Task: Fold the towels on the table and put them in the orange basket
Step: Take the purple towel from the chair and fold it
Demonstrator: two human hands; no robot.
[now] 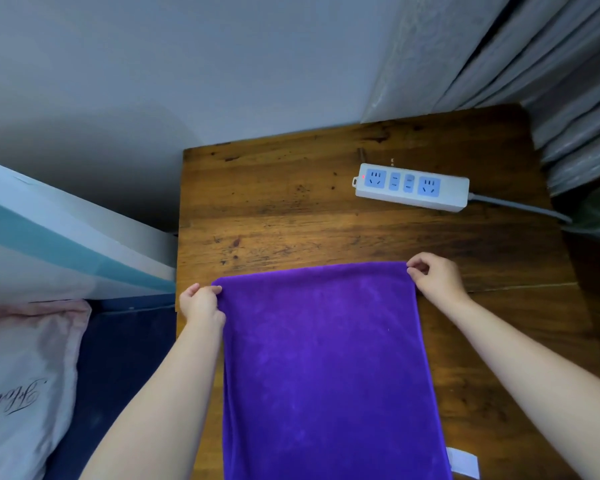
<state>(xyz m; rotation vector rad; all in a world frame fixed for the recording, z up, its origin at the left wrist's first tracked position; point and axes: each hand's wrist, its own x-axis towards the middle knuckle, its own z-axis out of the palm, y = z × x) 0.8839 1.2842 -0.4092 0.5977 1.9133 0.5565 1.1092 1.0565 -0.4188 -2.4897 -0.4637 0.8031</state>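
My left hand (201, 303) pinches the towel's (326, 368) far corner at nine o'clock and my right hand (433, 277) pinches the one at two o'clock; the towel lies flat on the table (291, 209). I reckon uneven pulling could skew the fold. Its white tag (463, 462) and the pillow's (21, 375) script are unreadable. No basket shows.

purple towel (326, 358): near end cut off | white tag (465, 462): unreadable
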